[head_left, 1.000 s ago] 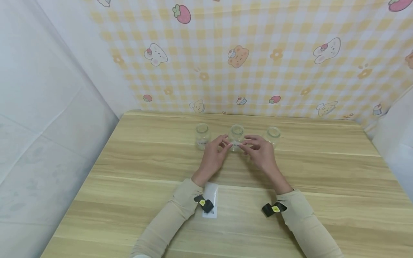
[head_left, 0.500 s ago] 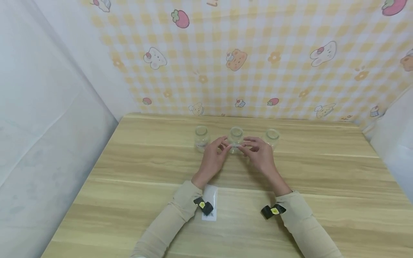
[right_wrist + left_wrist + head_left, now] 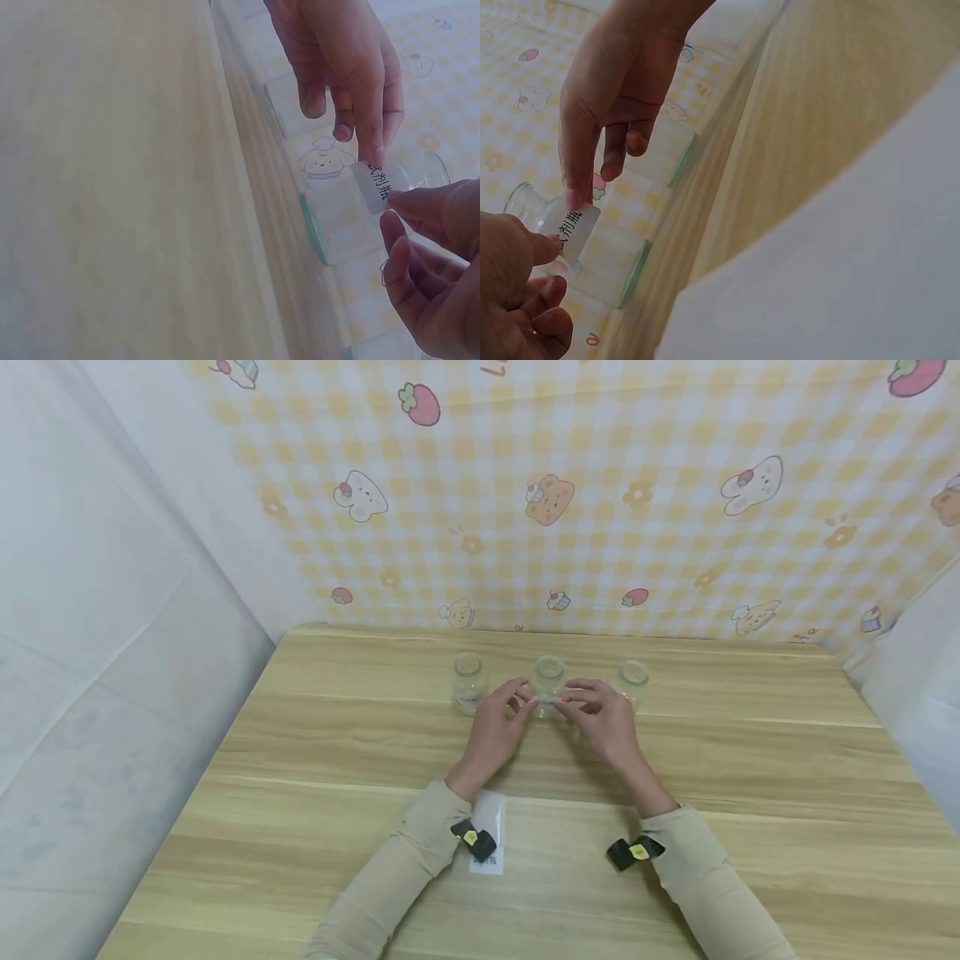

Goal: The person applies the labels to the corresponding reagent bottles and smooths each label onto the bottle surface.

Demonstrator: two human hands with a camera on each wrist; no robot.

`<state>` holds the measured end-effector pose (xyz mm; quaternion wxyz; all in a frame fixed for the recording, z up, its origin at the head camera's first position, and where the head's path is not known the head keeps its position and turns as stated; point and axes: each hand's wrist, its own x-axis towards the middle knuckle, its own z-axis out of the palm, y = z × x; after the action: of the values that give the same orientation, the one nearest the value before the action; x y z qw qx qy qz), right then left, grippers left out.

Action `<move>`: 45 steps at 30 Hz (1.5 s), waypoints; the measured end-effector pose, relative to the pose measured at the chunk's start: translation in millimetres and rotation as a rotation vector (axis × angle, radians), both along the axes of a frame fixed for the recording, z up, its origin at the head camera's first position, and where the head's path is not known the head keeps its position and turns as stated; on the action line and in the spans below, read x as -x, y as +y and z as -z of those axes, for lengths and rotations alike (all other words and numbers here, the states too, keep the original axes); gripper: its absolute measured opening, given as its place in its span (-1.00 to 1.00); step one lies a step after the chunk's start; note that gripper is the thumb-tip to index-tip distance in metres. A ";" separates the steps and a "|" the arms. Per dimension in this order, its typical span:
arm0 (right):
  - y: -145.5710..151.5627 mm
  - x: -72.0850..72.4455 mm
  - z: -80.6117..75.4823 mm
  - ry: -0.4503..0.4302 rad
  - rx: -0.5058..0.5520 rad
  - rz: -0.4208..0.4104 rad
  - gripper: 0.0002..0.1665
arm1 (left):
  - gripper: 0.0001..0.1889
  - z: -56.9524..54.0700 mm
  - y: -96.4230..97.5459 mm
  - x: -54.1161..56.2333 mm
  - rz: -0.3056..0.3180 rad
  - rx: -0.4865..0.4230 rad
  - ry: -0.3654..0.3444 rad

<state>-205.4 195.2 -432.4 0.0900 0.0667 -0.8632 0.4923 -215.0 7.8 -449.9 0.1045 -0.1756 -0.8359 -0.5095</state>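
A clear glass jar (image 3: pixel 550 670), lidless and upright, stands between my hands in the middle of a row of 3. Across its front runs a small white paper label (image 3: pixel 585 225) with dark handwritten characters. My left hand (image 3: pixel 495 724) grips the label's left end, thumb on its face and fingers by the jar's side. Mirroring it, my right hand (image 3: pixel 604 720) has the other end, its thumb on the label (image 3: pixel 369 187) in the right wrist view. Fingertips partly hide the label's ends.
Another open jar (image 3: pixel 468 675), with a similar label, stands left of the middle one. A third jar (image 3: pixel 633 675) is partly behind my right hand. A whitish strip (image 3: pixel 489 814) with dark characters lies by my left wrist. Behind the wooden table (image 3: pixel 360 877) hangs a checked cloth (image 3: pixel 600 543).
The head view has tilted slightly, so the scene sits a little lower. Both hands keep the same hold on the label at the middle jar.
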 end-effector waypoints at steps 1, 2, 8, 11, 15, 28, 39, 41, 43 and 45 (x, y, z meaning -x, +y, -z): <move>-0.2 -0.1 -0.2 0.003 -0.001 0.001 -0.81 | -0.90 0.0 0.0 0.0 0.000 0.001 0.000; -0.2 -0.2 -0.1 0.006 -0.005 0.003 -0.81 | -0.87 -0.1 0.0 -0.2 0.001 0.002 0.001; -0.3 -0.5 1.3 -0.001 -0.012 0.015 -0.80 | -0.76 -0.3 0.2 -1.9 -0.011 0.009 0.006; -0.9 -0.7 0.7 -0.008 -0.004 0.019 -0.80 | -0.87 -0.7 0.6 -2.1 -0.020 0.011 -0.002; -1.4 -0.6 0.0 -0.012 0.005 0.021 -0.80 | -0.91 -1.0 0.6 -2.1 -0.023 0.006 -0.007; 0.2 0.6 1.8 -0.028 0.034 0.032 -0.78 | -0.82 -0.5 0.3 -1.3 -0.028 -0.030 -0.043; 0.9 0.1 2.4 -0.033 0.067 0.033 -0.75 | -0.78 0.0 0.2 -2.5 -0.030 -0.041 -0.039; 1.2 0.1 2.6 -0.035 0.076 0.033 -0.75 | -0.78 -0.4 0.2 -2.9 -0.033 -0.043 -0.045; 1.5 0.1 2.8 -0.036 0.082 0.034 -0.75 | -0.78 -0.6 0.5 -2.8 -0.037 -0.045 -0.049; 1.3 0.2 2.6 -0.037 0.096 0.035 -0.75 | -0.79 -1.1 0.5 -2.6 -0.039 -0.048 -0.046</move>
<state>-205.6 196.5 -434.9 0.0858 0.0383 -0.8411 0.5326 -212.4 8.3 -448.7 0.0994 -0.1451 -0.8287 -0.5313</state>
